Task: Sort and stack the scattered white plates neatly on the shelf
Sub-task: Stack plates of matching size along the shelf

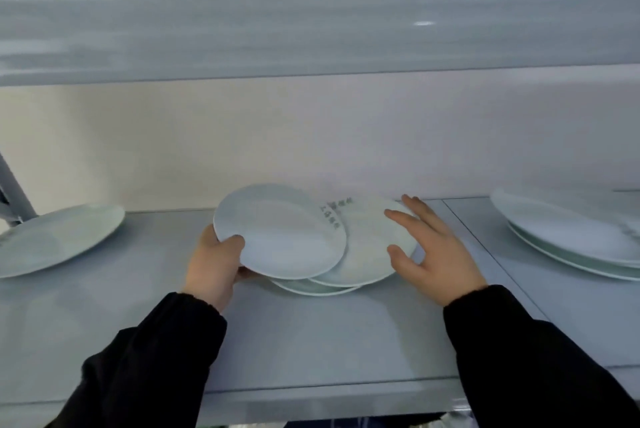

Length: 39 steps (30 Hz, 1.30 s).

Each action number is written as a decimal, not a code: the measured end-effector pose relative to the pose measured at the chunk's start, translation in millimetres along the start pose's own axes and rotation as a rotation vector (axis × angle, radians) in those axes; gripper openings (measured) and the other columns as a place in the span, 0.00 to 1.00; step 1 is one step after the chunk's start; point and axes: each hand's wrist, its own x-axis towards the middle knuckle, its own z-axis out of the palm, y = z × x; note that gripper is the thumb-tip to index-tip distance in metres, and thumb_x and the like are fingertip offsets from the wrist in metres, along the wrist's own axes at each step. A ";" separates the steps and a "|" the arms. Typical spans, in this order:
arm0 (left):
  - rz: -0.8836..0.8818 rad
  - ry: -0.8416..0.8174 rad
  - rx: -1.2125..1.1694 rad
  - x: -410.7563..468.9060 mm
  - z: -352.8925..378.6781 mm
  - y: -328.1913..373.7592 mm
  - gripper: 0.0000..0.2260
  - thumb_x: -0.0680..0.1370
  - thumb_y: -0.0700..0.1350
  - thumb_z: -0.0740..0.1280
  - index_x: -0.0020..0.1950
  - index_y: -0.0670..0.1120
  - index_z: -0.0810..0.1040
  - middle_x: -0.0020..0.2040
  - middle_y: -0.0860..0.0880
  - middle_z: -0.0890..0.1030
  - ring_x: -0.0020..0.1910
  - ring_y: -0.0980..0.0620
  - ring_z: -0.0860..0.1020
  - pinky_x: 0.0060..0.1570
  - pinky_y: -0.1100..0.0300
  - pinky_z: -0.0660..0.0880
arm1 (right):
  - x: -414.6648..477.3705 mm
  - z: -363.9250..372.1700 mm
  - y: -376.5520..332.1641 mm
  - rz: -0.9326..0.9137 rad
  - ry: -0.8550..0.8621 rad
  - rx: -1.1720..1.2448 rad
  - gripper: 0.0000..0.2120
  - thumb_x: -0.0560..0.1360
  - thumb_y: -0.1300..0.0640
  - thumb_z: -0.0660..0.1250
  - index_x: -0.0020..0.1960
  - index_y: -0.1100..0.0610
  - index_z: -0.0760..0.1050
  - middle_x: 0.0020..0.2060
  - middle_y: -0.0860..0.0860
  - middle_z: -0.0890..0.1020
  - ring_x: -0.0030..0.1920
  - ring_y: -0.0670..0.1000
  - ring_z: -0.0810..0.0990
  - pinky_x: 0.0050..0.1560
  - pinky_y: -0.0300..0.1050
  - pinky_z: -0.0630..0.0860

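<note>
Pinching the top plate [280,232] at its near-left rim, my left hand [216,263] held it tilted over the middle pile [356,254] on the shelf [311,334], while my right hand [434,251] lay spread, fingers apart, on the right edge of the plate beneath. I judged it best to steady that pile, square the rims, then lower the top plate flat. The printed marks were unreadable, the pile's count was hidden, and the plates at far left [59,240] and right [568,237] were cut off
</note>
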 end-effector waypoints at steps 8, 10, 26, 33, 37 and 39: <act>0.034 0.037 0.344 11.9 -5.5 -11.4 0.24 0.65 0.48 0.68 0.61 0.53 0.74 0.58 0.46 0.79 0.52 0.43 0.79 0.47 0.43 0.80 | -0.3 1.9 -0.2 0.028 -0.055 0.022 0.27 0.70 0.40 0.60 0.69 0.40 0.71 0.75 0.42 0.62 0.75 0.37 0.53 0.68 0.31 0.54; 0.087 0.082 0.530 12.5 -4.5 -12.6 0.33 0.69 0.48 0.70 0.73 0.52 0.64 0.65 0.50 0.69 0.56 0.48 0.73 0.54 0.52 0.74 | 0.1 2.2 -0.3 0.039 -0.064 0.017 0.28 0.70 0.39 0.60 0.70 0.40 0.70 0.76 0.42 0.61 0.76 0.37 0.52 0.68 0.33 0.55; 0.278 0.092 0.669 4.7 -16.4 -16.4 0.35 0.68 0.63 0.59 0.75 0.54 0.64 0.71 0.54 0.66 0.63 0.56 0.69 0.62 0.56 0.67 | -3.0 1.7 -3.2 0.056 -0.075 0.026 0.29 0.69 0.38 0.59 0.70 0.39 0.69 0.76 0.42 0.60 0.76 0.38 0.52 0.68 0.36 0.57; 0.367 0.033 0.759 2.0 -49.1 -12.4 0.36 0.68 0.65 0.56 0.75 0.55 0.63 0.72 0.55 0.66 0.66 0.55 0.68 0.65 0.54 0.67 | -5.7 0.3 -6.8 0.077 -0.022 -0.014 0.25 0.72 0.44 0.66 0.69 0.42 0.72 0.76 0.43 0.62 0.76 0.40 0.54 0.68 0.37 0.57; 0.436 0.019 0.866 0.4 -92.0 -3.7 0.27 0.75 0.58 0.61 0.74 0.56 0.64 0.72 0.55 0.67 0.69 0.53 0.67 0.67 0.55 0.65 | -4.6 7.7 -32.6 0.016 0.048 -0.054 0.28 0.71 0.41 0.61 0.69 0.47 0.73 0.75 0.47 0.64 0.77 0.45 0.57 0.70 0.44 0.62; 0.476 0.017 0.939 0.8 -118.5 2.2 0.25 0.77 0.55 0.63 0.74 0.56 0.65 0.72 0.55 0.68 0.70 0.54 0.65 0.67 0.57 0.63 | -4.2 21.4 -59.7 -0.066 0.081 -0.022 0.26 0.73 0.43 0.61 0.69 0.50 0.74 0.75 0.49 0.65 0.76 0.47 0.58 0.71 0.42 0.62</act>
